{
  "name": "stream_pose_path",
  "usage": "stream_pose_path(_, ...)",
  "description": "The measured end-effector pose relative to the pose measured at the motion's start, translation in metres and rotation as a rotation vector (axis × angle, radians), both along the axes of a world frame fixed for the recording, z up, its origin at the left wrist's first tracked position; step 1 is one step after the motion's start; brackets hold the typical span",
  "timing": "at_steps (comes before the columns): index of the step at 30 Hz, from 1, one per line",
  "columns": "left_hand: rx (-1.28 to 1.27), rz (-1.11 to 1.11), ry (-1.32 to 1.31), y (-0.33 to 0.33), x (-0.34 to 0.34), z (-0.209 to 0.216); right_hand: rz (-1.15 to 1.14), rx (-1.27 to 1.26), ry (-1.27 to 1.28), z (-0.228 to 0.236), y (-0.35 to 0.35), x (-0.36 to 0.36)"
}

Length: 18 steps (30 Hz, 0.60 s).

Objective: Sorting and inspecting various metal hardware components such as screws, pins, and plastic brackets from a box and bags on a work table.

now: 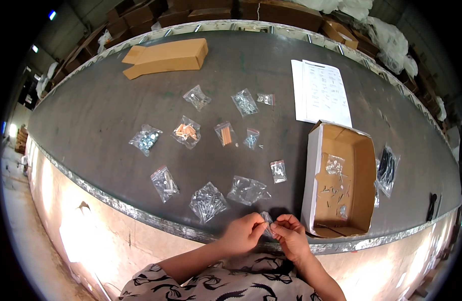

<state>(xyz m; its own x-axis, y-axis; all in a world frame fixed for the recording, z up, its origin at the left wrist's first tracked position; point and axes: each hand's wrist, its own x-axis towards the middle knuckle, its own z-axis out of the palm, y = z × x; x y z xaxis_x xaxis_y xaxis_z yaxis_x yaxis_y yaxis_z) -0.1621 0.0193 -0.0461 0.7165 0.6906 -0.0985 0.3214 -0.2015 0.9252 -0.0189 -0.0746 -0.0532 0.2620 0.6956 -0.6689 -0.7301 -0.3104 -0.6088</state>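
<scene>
A small clear plastic bag [266,217] is held between my two hands at the table's near edge; what is inside it cannot be made out. My left hand [244,233] pinches one side of it, and the fingers of my right hand [290,235] close on the other. Just beyond them lies a larger clear bag [247,190], with a bag of silvery screws [207,202] to its left. A little bag of small pale parts [278,171] rests farther up. To the right of my right hand stands an open cardboard box [311,200] with loose screws and small bags inside.
Farther back lie bags of wooden dowels [226,134], orange-tan plugs [187,132], bolts [245,103] and round metal fittings [146,139]. Printed sheets [324,93] lie behind the box. An open brown carton [165,57] sits at the far left, a bag of black parts [387,170] at right.
</scene>
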Motion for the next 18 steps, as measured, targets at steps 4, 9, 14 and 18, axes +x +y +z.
stream_pose_path(4, -0.112, 0.004, 0.017, 0.0, 0.0, 0.001, 0.067, 0.106, -0.233, 0.005, 0.002, -0.004)
stream_pose_path(9, -0.019, -0.029, -0.05, 0.008, 0.004, 0.001, 0.433, 0.237, -1.118, 0.022, 0.011, 0.001)
stream_pose_path(14, -0.041, -0.045, -0.088, 0.01, 0.003, 0.003, 0.441, 0.216, -1.055, 0.022, 0.01, 0.004)
stream_pose_path(18, -0.014, -0.016, -0.123, 0.004, 0.002, 0.009, 0.286, 0.173, -1.432, 0.001, 0.012, -0.002)
